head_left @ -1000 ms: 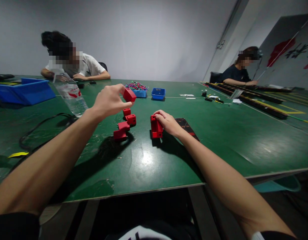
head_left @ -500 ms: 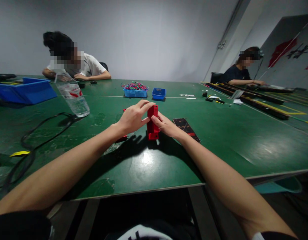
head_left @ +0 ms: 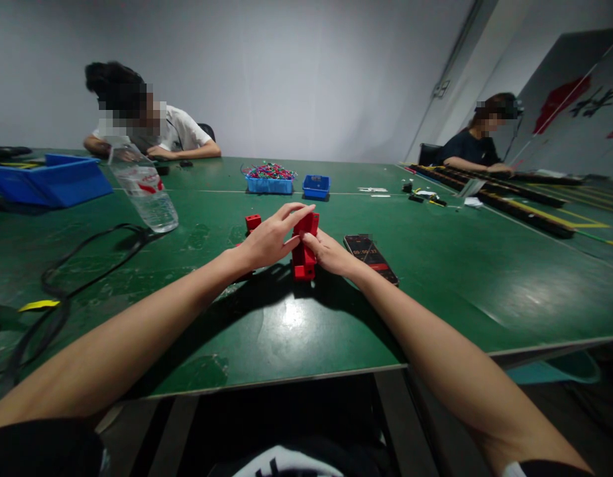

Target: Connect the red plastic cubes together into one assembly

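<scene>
Both hands meet at a red rectangular plastic housing (head_left: 304,260), held upright just above the green table, with a hollow side and a small hole near its lower end. My right hand (head_left: 331,253) grips it from the right, thumb across its front and the other fingers behind. My left hand (head_left: 272,237) is closed about its upper left side, fingers over the top and thumb against the edge. Partly hidden behind my left hand and forearm lies another red part (head_left: 253,223). A phone (head_left: 370,258) showing a timer lies right of my right hand.
A water bottle (head_left: 146,195) and a black cable (head_left: 87,255) are on the left, near a large blue bin (head_left: 62,182). Ahead stand a blue tray of coloured wires (head_left: 270,185) and a small blue box (head_left: 316,187). Two people sit across the table, beside long dark strips (head_left: 509,205) at right.
The red housing has tilted slightly, its top shifting right and down. My left hand has moved a little right with it, showing more of the red part behind.
</scene>
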